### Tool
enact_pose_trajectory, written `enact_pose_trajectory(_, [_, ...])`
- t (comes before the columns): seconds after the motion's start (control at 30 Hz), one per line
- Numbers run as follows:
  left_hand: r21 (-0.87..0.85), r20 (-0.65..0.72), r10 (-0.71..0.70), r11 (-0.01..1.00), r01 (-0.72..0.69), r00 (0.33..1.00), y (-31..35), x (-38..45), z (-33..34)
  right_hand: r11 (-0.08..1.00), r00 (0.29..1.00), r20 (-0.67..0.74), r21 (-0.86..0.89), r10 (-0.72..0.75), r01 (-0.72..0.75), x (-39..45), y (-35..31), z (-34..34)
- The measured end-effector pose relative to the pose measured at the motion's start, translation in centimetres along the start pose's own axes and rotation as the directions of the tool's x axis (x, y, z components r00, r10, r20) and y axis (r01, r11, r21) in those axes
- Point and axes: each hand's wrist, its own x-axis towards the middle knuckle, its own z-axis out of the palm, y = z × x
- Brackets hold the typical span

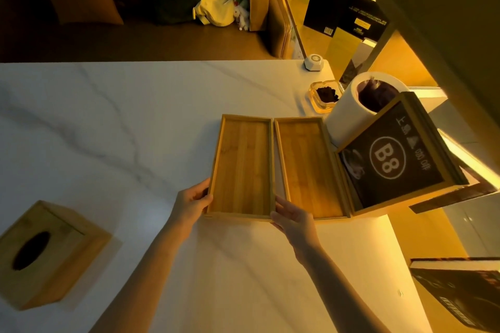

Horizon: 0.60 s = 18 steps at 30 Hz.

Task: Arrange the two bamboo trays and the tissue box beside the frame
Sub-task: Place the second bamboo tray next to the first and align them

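Observation:
Two empty bamboo trays lie side by side on the white marble table (135, 121). The right tray (308, 167) touches the wood-framed black "B8" sign (392, 159). The left tray (243, 167) sits against the right one. My left hand (192, 201) grips the left tray's near left corner. My right hand (289, 217) holds its near right corner, fingers at the seam between the trays. The bamboo tissue box (46, 251), with a dark oval slot, stands apart at the near left of the table.
A white paper roll (349, 111) stands behind the frame, with a glass ashtray (323, 97) and a small white device (313, 62) further back. A dark book (465, 289) lies at the near right table edge. Bags and boxes sit on the floor beyond.

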Motion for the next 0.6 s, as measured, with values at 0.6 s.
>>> enact_pose_trajectory(0.6, [0.300, -0.066, 0.086, 0.952, -0.063, 0.994, -3.0, 1.3, 1.3, 0.916, 0.961, -0.193, -0.386, -0.199, 0.112, 0.4, 2.4, 1.5])
